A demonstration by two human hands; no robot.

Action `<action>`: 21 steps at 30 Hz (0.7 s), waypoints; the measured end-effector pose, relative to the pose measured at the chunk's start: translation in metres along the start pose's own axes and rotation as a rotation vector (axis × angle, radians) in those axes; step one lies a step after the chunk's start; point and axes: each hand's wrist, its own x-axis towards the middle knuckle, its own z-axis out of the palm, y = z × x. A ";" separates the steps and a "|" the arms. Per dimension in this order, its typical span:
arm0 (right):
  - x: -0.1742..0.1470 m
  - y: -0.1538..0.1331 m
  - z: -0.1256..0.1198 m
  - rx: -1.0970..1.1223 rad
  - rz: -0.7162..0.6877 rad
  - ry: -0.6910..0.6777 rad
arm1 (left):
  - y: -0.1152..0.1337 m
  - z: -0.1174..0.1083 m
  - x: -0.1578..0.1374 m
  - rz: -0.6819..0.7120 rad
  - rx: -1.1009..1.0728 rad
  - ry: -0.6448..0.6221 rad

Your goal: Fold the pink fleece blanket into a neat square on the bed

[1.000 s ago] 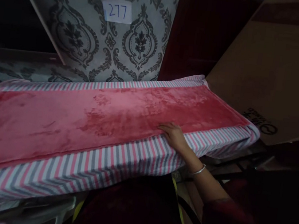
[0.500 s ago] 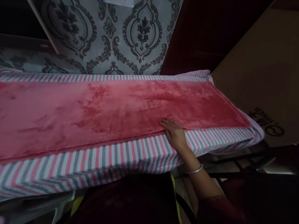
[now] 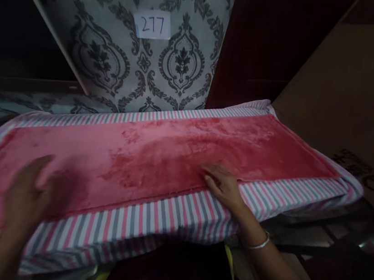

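A long pink-red plush mat lies flat on a striped cloth in pink, grey and white. My right hand, a silver bangle on its wrist, rests on the mat's near edge with fingers stretched out and holding nothing. Over the left part of the mat is my left hand, blurred by motion, its thumb and fingers apart. Nothing shows in it; whether it touches the mat I cannot tell.
Behind the cloth-covered surface stands a patterned wall with a paper marked 277. A dark red panel and a big cardboard box close off the back right. A dark screen-like panel stands at left.
My left hand has come into view at the left, over the mat. My right hand stays on the near edge, its fingers slightly shifted. The camera view has tilted up.
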 end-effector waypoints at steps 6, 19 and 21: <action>0.050 -0.008 0.032 -0.204 -0.074 -0.283 | 0.104 0.119 0.091 0.493 -0.176 -0.498; 0.046 -0.006 0.051 -0.249 -0.079 -0.441 | 0.090 0.218 0.203 0.250 0.248 -0.541; 0.046 -0.007 0.051 -0.230 -0.076 -0.443 | 0.081 0.223 0.208 0.225 0.252 -0.536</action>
